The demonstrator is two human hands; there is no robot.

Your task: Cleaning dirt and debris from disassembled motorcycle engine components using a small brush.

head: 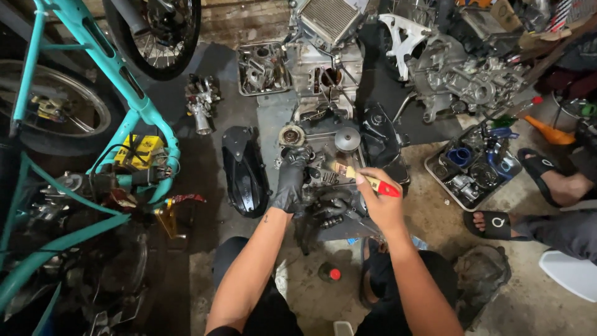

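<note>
My left hand (290, 180), in a black glove, rests on a greasy engine case (333, 186) that lies open on the floor in front of me. My right hand (380, 202) is bare and grips a paintbrush (364, 178) with a red and yellow handle, bristles pointing left over the case. A round pulley (347, 139) and a smaller round part (291, 135) sit at the case's far end. A black plastic cover (245, 171) lies just left of my gloved hand.
A teal motorcycle frame (106, 74) and wheels (158, 34) fill the left. More engine parts (460, 74) and metal trays of small parts (472, 165) (262, 67) lie ahead and right. Another person's sandalled feet (497, 223) rest at right. A red-capped bottle (329, 272) stands between my knees.
</note>
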